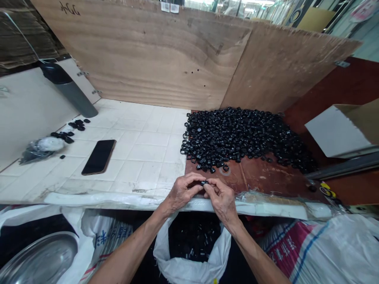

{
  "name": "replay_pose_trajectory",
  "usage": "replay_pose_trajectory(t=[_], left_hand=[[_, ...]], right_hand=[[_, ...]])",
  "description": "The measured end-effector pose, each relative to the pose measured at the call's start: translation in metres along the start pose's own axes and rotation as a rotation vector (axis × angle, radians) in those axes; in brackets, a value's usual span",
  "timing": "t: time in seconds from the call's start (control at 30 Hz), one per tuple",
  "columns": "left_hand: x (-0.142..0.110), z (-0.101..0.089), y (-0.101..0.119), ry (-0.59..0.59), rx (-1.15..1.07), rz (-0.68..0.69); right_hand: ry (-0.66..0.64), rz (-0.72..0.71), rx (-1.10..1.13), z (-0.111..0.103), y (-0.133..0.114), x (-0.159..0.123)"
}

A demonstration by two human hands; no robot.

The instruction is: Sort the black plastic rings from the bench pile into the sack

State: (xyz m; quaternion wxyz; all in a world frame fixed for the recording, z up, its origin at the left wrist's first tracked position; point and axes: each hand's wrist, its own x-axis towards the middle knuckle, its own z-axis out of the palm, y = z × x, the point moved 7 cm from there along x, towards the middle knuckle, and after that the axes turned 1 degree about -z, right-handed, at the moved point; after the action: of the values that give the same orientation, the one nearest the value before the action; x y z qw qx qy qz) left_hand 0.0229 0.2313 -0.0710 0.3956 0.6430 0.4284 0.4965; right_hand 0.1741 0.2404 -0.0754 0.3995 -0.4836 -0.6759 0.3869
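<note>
My left hand (pixel 185 191) and my right hand (pixel 220 200) meet above the front edge of the work surface. Their fingertips pinch a small black ring-shaped part (pixel 203 183), probably rubber or plastic, from both sides, and my fingers hide most of it. Just beyond my hands, a large heap of similar black parts (pixel 237 138) covers a reddish-brown board (pixel 266 177). A few strays lie at its near edge, close to my fingers. Below my wrists, an open white plastic bag (pixel 192 264) holds more black parts.
White tiles (pixel 142 157) at left carry a black smartphone (pixel 99 157), a small group of black parts (pixel 71 132), a plastic bag (pixel 41 149) and a grey-and-black bottle (pixel 69 88). Plywood boards (pixel 139 51) wall the back. A steel basin (pixel 38 260) sits low at left; a woven sack (pixel 325 252) at right.
</note>
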Motion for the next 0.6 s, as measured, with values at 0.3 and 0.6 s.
replay_pose_trajectory(t=[0.3, 0.6], left_hand=[[0.002, 0.0, -0.005, 0.009, -0.031, -0.094], [0.001, 0.001, -0.004, 0.023, -0.008, -0.095]], right_hand=[[0.014, -0.308, -0.185, -0.004, -0.016, 0.005], [0.033, -0.178, -0.221, -0.001, -0.011, 0.0]])
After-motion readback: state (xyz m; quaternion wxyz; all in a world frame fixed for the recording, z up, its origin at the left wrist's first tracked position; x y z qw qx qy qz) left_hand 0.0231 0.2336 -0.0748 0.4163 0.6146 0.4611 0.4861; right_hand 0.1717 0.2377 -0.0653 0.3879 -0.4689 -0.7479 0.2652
